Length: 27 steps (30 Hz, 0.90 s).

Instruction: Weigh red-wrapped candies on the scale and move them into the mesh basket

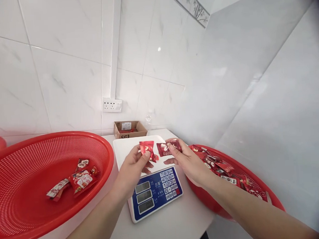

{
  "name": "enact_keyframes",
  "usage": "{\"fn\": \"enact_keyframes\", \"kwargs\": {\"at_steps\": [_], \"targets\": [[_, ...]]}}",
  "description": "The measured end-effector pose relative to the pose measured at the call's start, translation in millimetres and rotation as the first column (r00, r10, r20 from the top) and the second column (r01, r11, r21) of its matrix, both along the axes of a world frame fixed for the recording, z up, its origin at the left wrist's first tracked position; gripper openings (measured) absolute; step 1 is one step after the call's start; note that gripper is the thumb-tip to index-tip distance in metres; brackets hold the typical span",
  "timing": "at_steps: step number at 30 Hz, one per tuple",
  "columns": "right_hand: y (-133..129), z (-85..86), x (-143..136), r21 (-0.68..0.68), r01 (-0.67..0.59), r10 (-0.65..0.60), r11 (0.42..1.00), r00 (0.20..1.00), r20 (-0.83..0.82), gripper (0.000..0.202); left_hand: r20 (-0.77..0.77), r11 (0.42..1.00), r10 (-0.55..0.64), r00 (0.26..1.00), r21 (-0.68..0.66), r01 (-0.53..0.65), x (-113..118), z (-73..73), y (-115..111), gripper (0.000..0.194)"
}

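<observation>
My left hand (134, 166) pinches a shiny red wrapped candy (147, 149) between thumb and fingers. In my right hand (188, 159) is a dark red candy packet (165, 148) with white print, held by thumb and fingers. Both hands hover over the white pan (121, 147) of a digital scale (156, 192), and the two sweets are a short gap apart. Below them is the blue panel with its keypad and three small displays, whose figures I cannot read. Part of the pan is hidden behind my hands.
At left, a large red perforated basket (54, 139) holds several wrapped snacks (83, 180). Another red basket (274, 202), fuller of packets (225, 166), stands at right, partly behind my right forearm. A cardboard box (130, 129) sits behind the scale, against the tiled wall near a power socket (112, 105).
</observation>
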State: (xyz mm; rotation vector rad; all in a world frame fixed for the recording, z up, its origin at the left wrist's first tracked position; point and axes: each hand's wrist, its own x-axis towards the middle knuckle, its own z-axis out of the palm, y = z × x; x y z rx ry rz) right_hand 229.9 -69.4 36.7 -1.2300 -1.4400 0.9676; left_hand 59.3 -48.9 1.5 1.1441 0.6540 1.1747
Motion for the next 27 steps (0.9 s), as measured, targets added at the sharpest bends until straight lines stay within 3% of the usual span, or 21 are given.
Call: {"fn": "enact_keyframes", "kwargs": {"at_steps": [3,7,11,15,17,21,23,25,27], "targets": [[12.9,-10.6,10.4,0.036,0.019,-0.025,0.999,0.988,0.15,0.028,0.088,0.991,0.135,0.987,0.0,-0.135,-11.0,5.3,7.2,0.039],[23.4,-33.5,19.8,0.067,-0.035,0.009,0.997,0.936,0.353,0.016,0.136,0.978,0.203,0.97,0.008,-0.206,-22.9,10.9,11.0,0.039],[30.0,-56.7,19.0,0.126,-0.092,0.006,0.988,0.831,0.557,0.016,0.103,0.977,0.208,0.973,0.033,-0.212,-25.5,10.6,12.2,0.036],[36.0,-68.2,21.3,0.12,-0.087,-0.012,0.989,0.76,0.649,0.025,-0.073,0.987,0.125,0.989,0.109,-0.117,-22.7,7.1,13.8,0.034],[35.9,-67.5,24.9,0.111,-0.09,-0.008,0.99,0.741,0.671,0.027,-0.173,0.983,0.115,0.978,0.162,-0.087,-21.2,4.8,14.4,0.038],[27.8,-54.1,28.1,0.1,-0.135,0.029,0.986,0.725,0.688,0.021,-0.342,0.96,0.207,0.917,0.25,-0.123,-17.8,-0.5,13.0,0.047],[22.1,-43.6,25.0,0.072,-0.127,0.057,0.989,0.793,0.606,0.018,-0.417,0.962,0.194,0.888,0.258,-0.089,-14.7,-3.2,10.4,0.049],[16.7,-32.6,19.0,0.008,-0.141,0.125,0.99,0.9,0.419,0.031,-0.472,0.971,0.101,0.876,0.238,0.016,-10.1,-5.9,6.4,0.052],[12.4,-23.1,11.7,-0.043,-0.207,0.211,0.978,0.951,0.228,0.037,-0.513,0.968,0.011,0.859,0.222,0.12,-5.0,-8.4,2.1,0.058]]}}
